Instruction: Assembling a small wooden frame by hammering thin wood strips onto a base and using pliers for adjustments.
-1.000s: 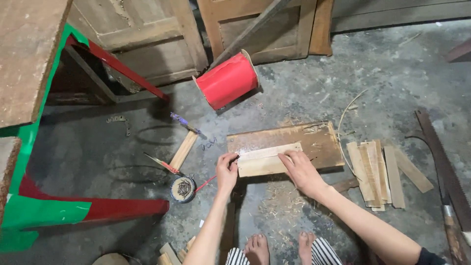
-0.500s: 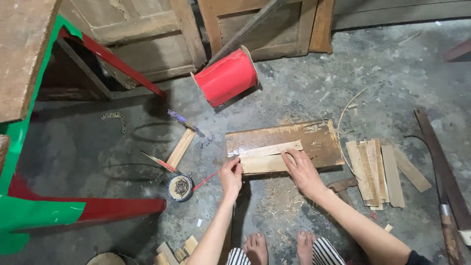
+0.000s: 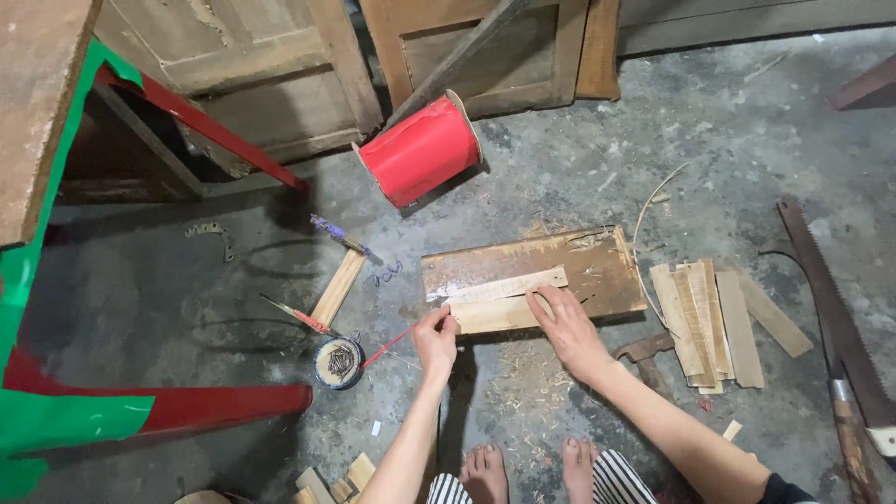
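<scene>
My right hand (image 3: 567,327) lies spread flat on the pale thin wooden strip (image 3: 499,301) to pin it on the worn brown board (image 3: 532,271) on the floor, while my left hand (image 3: 435,338) pinches a slim red pencil (image 3: 397,343) at the strip's end — seemingly marking it.

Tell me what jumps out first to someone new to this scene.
A big red roll lies on the grey floor near the top centre, by the wooden doors. Below it, the left hand and right hand press pale wood strips on a brown board. A saw lies far right.
</scene>
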